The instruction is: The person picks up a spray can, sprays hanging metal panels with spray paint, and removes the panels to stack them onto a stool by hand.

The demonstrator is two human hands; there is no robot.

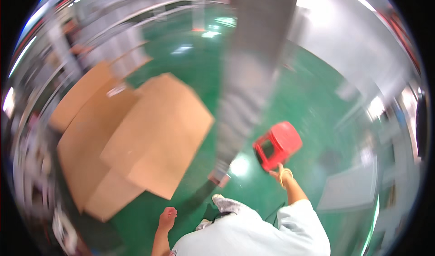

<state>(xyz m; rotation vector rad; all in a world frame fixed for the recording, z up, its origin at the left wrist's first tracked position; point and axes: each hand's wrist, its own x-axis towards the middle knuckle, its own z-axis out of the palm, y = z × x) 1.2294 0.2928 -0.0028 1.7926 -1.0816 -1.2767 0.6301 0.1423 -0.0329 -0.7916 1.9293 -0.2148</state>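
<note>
The right hand (pixel 282 173) reaches forward from a white sleeve and grips the near edge of a red stool (pixel 277 145) — the fingers are closed on the stool's rim, with a yellowish band around the wrist just behind the grip. The stool hangs tilted just ahead of that grip, its open underside turned toward the camera, above the green floor (pixel 312 102).

The left hand (pixel 167 218) is low and well to the left of the stool, loosely curled with the fingers drawn in — it holds nothing and touches nothing that can be seen.

Left of both hands, several flat sheets of brown cardboard (pixel 149 133) lie overlapping on the floor, the nearest corner just ahead of the left hand. A grey column (pixel 247 79), blurred by motion, rises from the floor between the cardboard and the stool, its foot close to the left of the right grip. Below, between the two forearms, the person's white clothing and one light shoe (pixel 226 204) show. The edges of the view are smeared, and the shelving and frames there cannot be made out clearly.
</note>
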